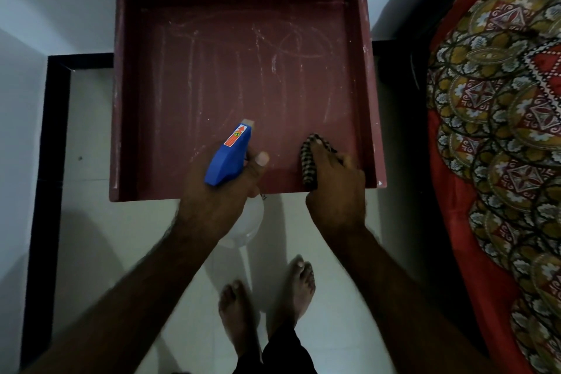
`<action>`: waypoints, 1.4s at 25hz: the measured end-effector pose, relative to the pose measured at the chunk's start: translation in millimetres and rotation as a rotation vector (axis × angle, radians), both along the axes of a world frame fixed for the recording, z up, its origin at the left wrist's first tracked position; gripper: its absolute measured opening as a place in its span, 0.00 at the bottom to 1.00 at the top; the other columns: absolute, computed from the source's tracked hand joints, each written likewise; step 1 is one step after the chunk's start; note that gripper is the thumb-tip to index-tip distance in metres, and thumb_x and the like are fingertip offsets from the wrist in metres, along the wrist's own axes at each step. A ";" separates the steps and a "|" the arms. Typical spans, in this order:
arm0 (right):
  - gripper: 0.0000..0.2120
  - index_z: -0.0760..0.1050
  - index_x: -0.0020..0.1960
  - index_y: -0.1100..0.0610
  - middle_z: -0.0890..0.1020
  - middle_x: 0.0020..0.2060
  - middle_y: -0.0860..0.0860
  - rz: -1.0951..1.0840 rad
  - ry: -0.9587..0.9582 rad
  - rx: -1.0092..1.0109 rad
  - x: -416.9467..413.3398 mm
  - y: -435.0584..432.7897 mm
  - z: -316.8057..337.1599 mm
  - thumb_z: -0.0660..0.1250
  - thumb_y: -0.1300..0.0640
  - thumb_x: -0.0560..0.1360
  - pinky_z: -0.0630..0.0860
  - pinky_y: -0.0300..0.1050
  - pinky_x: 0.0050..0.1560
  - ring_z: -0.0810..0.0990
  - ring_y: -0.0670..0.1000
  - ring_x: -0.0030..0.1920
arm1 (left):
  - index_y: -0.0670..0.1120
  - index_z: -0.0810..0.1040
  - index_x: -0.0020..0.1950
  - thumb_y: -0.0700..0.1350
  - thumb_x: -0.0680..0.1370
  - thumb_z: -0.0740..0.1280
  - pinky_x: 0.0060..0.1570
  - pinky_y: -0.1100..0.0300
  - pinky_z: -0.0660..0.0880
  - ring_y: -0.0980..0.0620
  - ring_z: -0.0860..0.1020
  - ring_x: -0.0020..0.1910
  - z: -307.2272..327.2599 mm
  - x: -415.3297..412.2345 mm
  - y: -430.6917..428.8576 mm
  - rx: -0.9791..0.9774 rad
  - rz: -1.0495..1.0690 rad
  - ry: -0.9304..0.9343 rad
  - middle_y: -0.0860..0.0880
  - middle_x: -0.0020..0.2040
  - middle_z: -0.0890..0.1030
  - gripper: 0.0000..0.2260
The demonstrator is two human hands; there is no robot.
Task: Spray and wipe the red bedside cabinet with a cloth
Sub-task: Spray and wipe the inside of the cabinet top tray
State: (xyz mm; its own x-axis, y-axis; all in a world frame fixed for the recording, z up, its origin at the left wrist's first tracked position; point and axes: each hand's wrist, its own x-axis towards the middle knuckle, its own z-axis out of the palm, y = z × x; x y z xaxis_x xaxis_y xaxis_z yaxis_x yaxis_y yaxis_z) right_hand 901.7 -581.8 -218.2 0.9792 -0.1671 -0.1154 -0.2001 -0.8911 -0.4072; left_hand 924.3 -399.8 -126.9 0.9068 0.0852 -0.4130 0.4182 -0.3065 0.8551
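The red bedside cabinet [243, 76] fills the upper middle of the head view; its top has raised rims and pale dusty streaks. My left hand [224, 191] grips a spray bottle [226, 158] with a blue trigger head, nozzle pointing over the cabinet top; its clear body hangs below the front edge. My right hand [334, 188] holds a dark checked cloth [309, 161] pressed on the top near the front right corner.
A bed with a red patterned cover [498, 130] runs along the right side, close to the cabinet. White walls stand behind and to the left. Pale floor tiles with a black border [45, 161] lie below; my bare feet [267, 307] stand before the cabinet.
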 end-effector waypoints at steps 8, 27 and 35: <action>0.37 0.67 0.76 0.49 0.79 0.64 0.58 -0.101 -0.020 -0.012 40.7 4.7 -7.1 0.75 0.63 0.71 0.77 0.60 0.61 0.77 0.64 0.61 | 0.56 0.77 0.50 0.63 0.71 0.70 0.46 0.54 0.81 0.45 0.85 0.38 -4.8 0.6 1.3 -0.011 -0.015 -0.018 0.44 0.38 0.83 0.14; 0.41 0.68 0.73 0.52 0.80 0.61 0.59 -0.125 -0.028 -0.131 3.8 0.2 -7.7 0.77 0.67 0.64 0.80 0.64 0.54 0.80 0.65 0.57 | 0.56 0.78 0.51 0.63 0.70 0.70 0.45 0.54 0.83 0.45 0.85 0.39 -5.3 13.6 3.3 -0.063 -0.053 0.006 0.48 0.40 0.83 0.15; 0.44 0.63 0.77 0.50 0.78 0.64 0.59 -0.198 0.073 -0.077 51.0 -0.5 -10.5 0.78 0.63 0.66 0.79 0.60 0.60 0.78 0.62 0.62 | 0.46 0.78 0.53 0.63 0.70 0.70 0.44 0.58 0.80 0.47 0.85 0.38 -8.0 31.9 3.8 -0.094 -0.094 0.017 0.44 0.40 0.84 0.23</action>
State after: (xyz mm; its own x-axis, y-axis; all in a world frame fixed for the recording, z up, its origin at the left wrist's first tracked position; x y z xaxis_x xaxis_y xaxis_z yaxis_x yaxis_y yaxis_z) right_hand 952.7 -582.3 -228.7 0.9160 -0.3662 -0.1638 -0.4004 -0.8597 -0.3173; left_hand 956.2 -396.0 -135.0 0.9017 -0.0401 -0.4306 0.4061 -0.2641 0.8749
